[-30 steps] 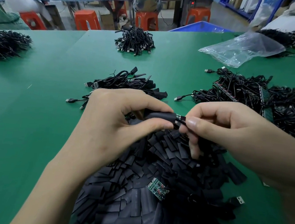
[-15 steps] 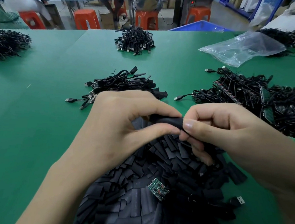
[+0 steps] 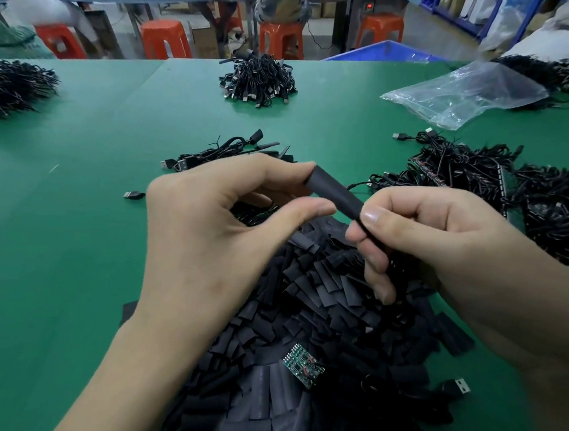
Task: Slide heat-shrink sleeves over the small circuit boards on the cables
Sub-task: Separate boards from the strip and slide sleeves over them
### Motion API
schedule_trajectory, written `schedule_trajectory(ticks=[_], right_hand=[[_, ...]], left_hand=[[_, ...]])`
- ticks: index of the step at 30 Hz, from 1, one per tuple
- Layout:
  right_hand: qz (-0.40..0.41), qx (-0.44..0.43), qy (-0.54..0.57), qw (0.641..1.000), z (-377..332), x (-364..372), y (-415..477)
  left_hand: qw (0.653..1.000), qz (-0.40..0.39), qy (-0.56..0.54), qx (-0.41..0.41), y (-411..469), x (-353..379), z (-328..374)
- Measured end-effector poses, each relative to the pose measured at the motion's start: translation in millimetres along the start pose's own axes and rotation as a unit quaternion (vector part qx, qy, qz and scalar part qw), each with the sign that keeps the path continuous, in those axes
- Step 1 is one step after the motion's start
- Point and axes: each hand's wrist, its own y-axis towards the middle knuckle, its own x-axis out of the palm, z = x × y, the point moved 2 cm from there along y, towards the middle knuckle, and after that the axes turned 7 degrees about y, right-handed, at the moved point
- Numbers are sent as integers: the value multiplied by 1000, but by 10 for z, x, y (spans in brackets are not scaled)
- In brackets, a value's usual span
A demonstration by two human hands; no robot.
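Hands work over the pile [image 3: 284, 318] of spare sleeves, kept under the wrists for reach, one bare board [image 3: 302, 368] on it; right hand [image 3: 446, 236] pinches the sleeve [image 3: 336, 192] at one end, left hand [image 3: 213, 229] grips the other, likely steadying it; its board is hidden; beyond the left hand, cables [image 3: 219, 153] laid aside, probably finished.

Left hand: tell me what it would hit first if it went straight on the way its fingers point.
The heat-shrink sleeve: the left hand seems to pinch one end of it between index fingertip and thumb. Straight beyond lies the right hand, which grips the sleeve's other end.
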Motion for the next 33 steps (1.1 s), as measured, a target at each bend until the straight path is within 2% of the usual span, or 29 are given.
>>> schedule_trajectory(ticks=[2, 4, 9, 12, 14, 16, 18, 19, 23, 26, 28, 31, 33], right_hand=[[5, 3, 9, 1000, 7, 16, 4], [9, 6, 8, 1000, 17, 26, 8], [16, 9, -1, 1000, 32, 36, 16], [32, -1, 16, 999, 29, 17, 15], [51, -19, 30, 998, 17, 12, 19], [79, -38, 71, 994, 18, 13, 23], [108, -57, 112, 986, 32, 36, 34], [121, -66, 124, 983, 43, 54, 40], [167, -109, 153, 968, 58, 92, 41], [169, -112, 137, 970, 62, 72, 50], [170, -99, 73, 978, 68, 27, 56], [185, -85, -54, 978, 64, -63, 53], [203, -84, -51, 974, 49, -123, 57]], left_hand=[[996, 66, 15, 54, -82, -100, 137], [993, 86, 26, 81, -111, -107, 149], [993, 69, 55, 80, -107, -117, 112], [998, 57, -19, 33, -94, -119, 109], [990, 12, -130, -49, -89, -50, 80], [971, -94, -192, -109, -102, 59, 63], [947, -219, -211, -102, -141, 171, 113], [937, -257, -221, -90, -159, 208, 131], [914, -287, -275, -82, -168, 231, 109], [924, -302, -222, -76, -156, 229, 28], [934, -301, -177, -72, -136, 189, -33], [966, -243, -63, -55, -56, 49, -165], [981, -183, 34, -56, 4, -65, -306]])
